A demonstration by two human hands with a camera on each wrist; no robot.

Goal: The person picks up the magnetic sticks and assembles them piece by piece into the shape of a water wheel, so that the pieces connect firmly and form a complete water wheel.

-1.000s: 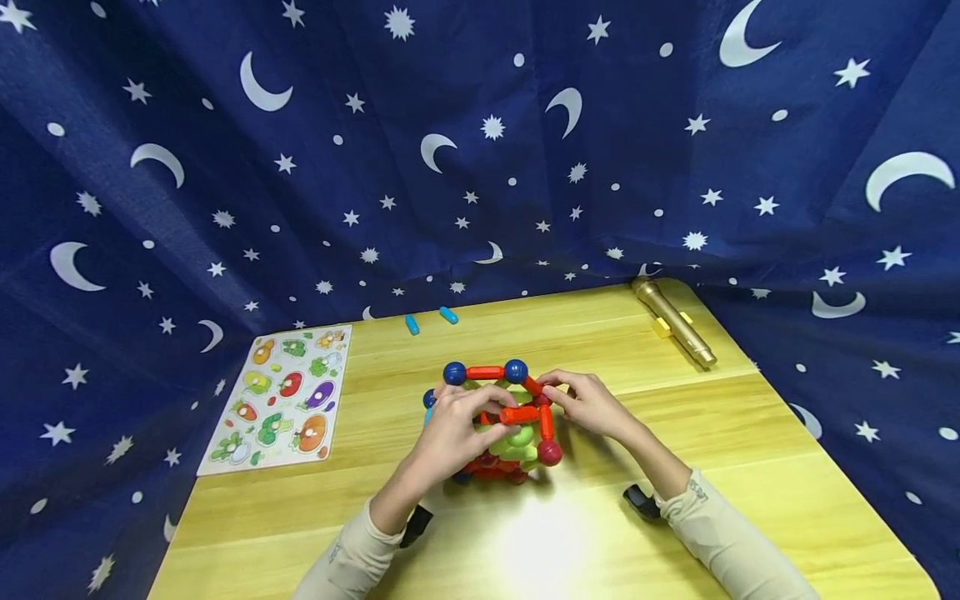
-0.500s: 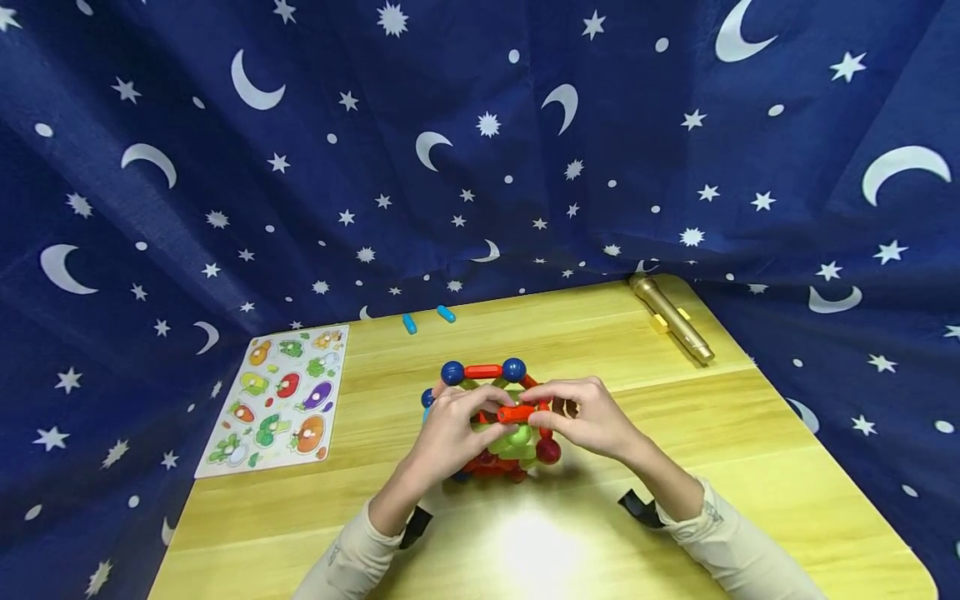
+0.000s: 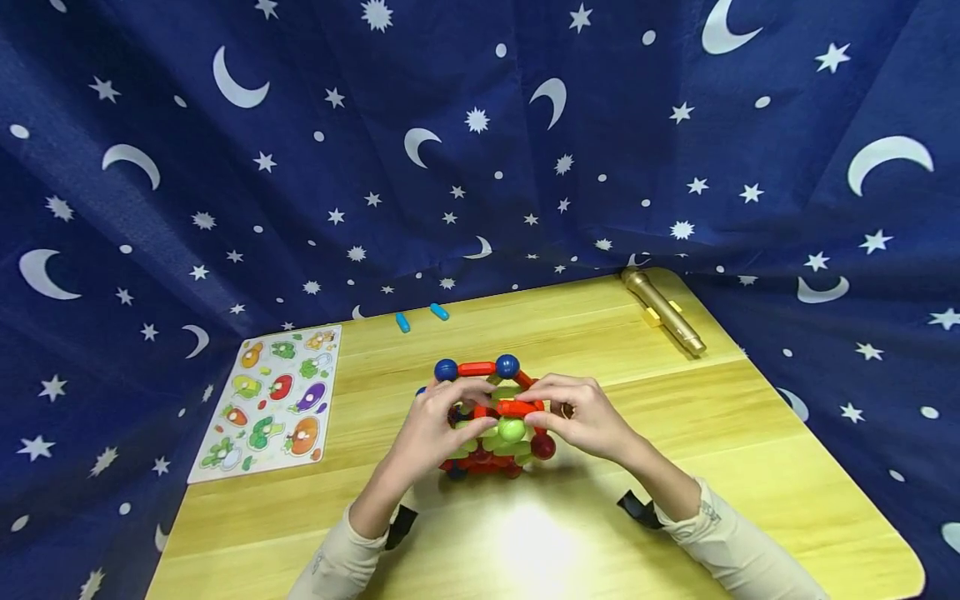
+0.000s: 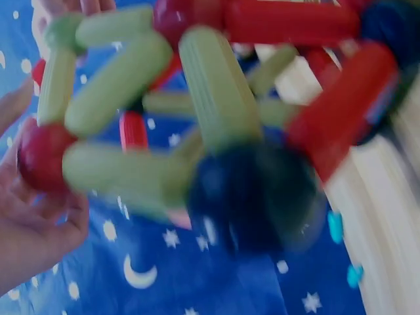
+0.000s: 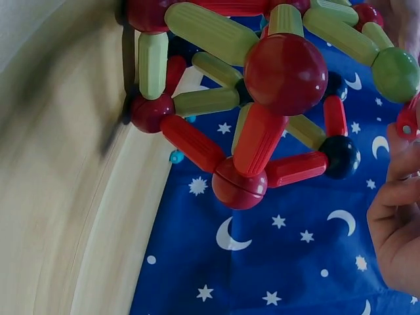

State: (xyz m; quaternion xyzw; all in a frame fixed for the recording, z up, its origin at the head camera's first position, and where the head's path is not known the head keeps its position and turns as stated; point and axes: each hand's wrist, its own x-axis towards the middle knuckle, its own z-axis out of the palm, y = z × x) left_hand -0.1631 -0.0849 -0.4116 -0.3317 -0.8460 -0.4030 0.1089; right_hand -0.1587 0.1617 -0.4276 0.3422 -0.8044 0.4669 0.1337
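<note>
rod-and-ball frame point(image 3: 491, 425) | front hidden by both hands | left-wrist view blurred

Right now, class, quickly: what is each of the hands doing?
Left hand: fingers curled on the rod-and-ball structure, at the red rod.
Right hand: pinches the same red rod's other end.

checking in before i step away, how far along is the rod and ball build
Done: a cage of red and green rods and balls stands on the table, with a top edge of two blue balls and a red rod. In hand: the left hand and right hand pinch a red rod at its top front. Left: that rod looks unseated, and two blue pieces lie unused by the curtain.
</note>
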